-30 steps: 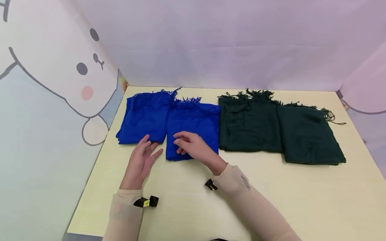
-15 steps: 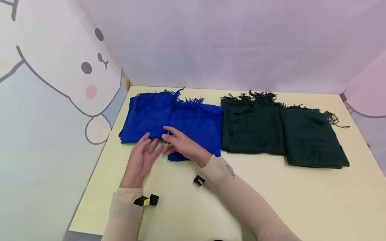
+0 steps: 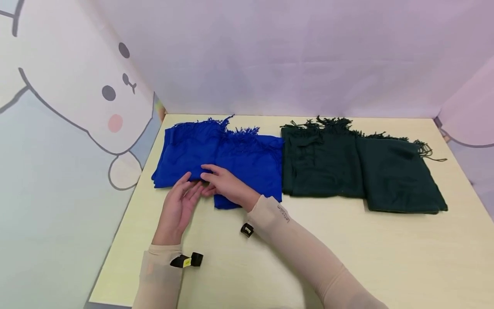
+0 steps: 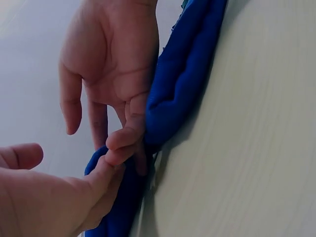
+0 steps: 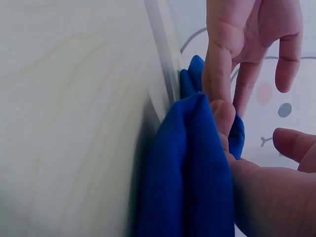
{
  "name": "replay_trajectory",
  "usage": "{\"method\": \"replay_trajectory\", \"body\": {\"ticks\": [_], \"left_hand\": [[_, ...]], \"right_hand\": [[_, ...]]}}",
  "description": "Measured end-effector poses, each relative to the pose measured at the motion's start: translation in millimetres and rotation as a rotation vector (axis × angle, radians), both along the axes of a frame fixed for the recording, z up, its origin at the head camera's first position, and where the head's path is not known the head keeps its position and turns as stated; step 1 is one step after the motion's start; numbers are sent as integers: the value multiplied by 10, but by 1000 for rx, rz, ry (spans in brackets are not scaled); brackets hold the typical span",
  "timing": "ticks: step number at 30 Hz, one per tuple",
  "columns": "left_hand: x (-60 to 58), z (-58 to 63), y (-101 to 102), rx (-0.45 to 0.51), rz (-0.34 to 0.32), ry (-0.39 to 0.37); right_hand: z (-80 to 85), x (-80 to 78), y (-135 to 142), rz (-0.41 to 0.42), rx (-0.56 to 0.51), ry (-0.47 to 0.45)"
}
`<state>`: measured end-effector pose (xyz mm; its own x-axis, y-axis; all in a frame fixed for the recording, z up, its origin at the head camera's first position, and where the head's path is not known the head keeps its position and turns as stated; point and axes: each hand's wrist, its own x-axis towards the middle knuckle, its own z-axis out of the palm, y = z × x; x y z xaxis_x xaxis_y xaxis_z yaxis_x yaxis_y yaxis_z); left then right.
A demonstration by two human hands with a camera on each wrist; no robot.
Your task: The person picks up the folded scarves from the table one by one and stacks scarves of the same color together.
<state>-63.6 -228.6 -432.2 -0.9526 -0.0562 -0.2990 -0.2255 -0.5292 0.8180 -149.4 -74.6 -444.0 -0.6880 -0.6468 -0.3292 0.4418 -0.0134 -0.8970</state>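
Observation:
A folded blue fringed scarf [image 3: 189, 148] lies at the table's back left, and a second folded blue scarf [image 3: 251, 165] sits against its right side. My left hand [image 3: 178, 210] is at the first scarf's front edge, palm turned inward, fingers extended and thumb apart. From the right, my right hand [image 3: 227, 185] reaches over the second scarf to the same edge, its thumb and index finger spread. In the left wrist view, the fingertips of my left hand [image 4: 54, 197] and right hand [image 4: 116, 59] meet by the blue cloth. Neither hand plainly grips it; some fingertips are hidden.
Two folded dark green scarves, one left [image 3: 322, 165] and one right [image 3: 399, 176], lie side by side with fringes toward the back. The pale table [image 3: 347, 257] meets a lilac backdrop [image 3: 289, 64] behind and a cartoon-printed panel [image 3: 69, 150] at left.
My right hand has moved left from above the second blue scarf to the first one's front edge, meeting my left hand. The left hand has stayed nearly in place.

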Motion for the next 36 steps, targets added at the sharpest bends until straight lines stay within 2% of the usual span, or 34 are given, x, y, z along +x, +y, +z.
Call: {"method": "replay_trajectory", "body": {"ticks": [4,7,10,13,16,20,23,29,32,36], "left_hand": [[-11,-30,4,6,42,0],[-5,-60,-3,28,78,-42],[-4,-84,-15,61,68,-102],[-35,-114,-51,106,25,-145],[-91,-143,-127,207,24,-173],[-179,-148,-256,391,120,-215],[-261,-134,-354,437,193,-232],[-362,-108,-540,425,236,-241],[-379,-86,-588,445,237,-254],[-417,-76,-602,473,232,-272]], "right_hand": [[-9,-22,-27,-47,7,-9],[-11,-26,-41,-76,-1,-15],[-20,-23,-49,-78,-12,-15],[-22,-17,-53,-82,-21,-5],[-14,-15,-57,-107,-32,25],[0,-24,-50,-146,-32,54],[0,-45,-33,-178,-32,39],[9,-64,-20,-250,-82,-107],[14,-52,-21,-303,-101,-191],[1,-44,-12,-341,-94,-243]]}}
